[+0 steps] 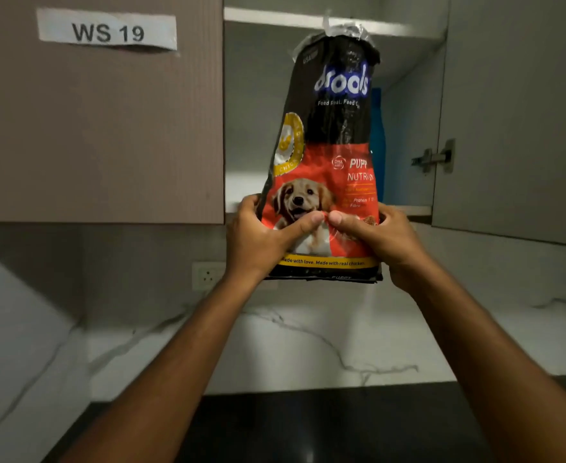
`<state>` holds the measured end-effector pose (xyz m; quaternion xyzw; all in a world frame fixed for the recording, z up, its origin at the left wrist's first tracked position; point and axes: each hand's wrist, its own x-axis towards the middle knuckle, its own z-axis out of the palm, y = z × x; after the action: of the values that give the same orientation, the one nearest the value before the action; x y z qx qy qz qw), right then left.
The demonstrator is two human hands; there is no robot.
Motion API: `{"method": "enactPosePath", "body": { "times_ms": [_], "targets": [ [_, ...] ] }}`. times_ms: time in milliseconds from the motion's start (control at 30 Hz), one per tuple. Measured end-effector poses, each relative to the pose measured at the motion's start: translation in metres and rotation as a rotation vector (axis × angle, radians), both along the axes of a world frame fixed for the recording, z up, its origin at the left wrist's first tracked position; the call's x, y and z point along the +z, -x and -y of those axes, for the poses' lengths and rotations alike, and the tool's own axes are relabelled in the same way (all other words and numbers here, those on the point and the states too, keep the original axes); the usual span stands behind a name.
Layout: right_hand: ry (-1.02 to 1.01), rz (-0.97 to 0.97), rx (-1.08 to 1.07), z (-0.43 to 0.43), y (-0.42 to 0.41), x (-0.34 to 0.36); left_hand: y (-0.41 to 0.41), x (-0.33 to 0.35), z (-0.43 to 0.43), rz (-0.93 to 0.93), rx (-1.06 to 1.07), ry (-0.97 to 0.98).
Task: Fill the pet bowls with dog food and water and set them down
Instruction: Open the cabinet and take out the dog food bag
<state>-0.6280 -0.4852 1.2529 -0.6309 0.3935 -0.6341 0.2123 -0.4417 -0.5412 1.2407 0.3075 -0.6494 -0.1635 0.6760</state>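
A black and red dog food bag (331,135) with a puppy picture stands upright in the air in front of the open wall cabinet. My left hand (261,238) grips its lower left side, thumb across the front. My right hand (378,238) grips its lower right side, thumb meeting the left thumb on the front. The bag's top is crumpled shut. No pet bowls are in view.
The cabinet's open door (508,111) hangs at the right with a hinge (433,158). A blue bottle (378,142) stands on the cabinet shelf behind the bag. A shut door labelled WS 19 (98,111) is at left. Below lie a wall socket (208,275), marble backsplash and dark countertop (308,426).
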Motion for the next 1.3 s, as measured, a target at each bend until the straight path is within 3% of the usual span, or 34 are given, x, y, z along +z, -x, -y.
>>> {"method": "enactPosePath", "body": {
  "times_ms": [633,867,1300],
  "targets": [
    [-0.376,0.001,0.121,-0.042,-0.02,-0.255,-0.039,-0.232,-0.09,0.116,-0.065,-0.636],
    [-0.425,-0.11,0.14,-0.007,-0.034,-0.308,-0.064,-0.301,-0.059,0.059,-0.125,-0.792],
    [-0.522,-0.085,0.095,0.057,-0.081,-0.391,-0.114,-0.381,0.029,0.163,-0.223,-0.912]
  ]
}}
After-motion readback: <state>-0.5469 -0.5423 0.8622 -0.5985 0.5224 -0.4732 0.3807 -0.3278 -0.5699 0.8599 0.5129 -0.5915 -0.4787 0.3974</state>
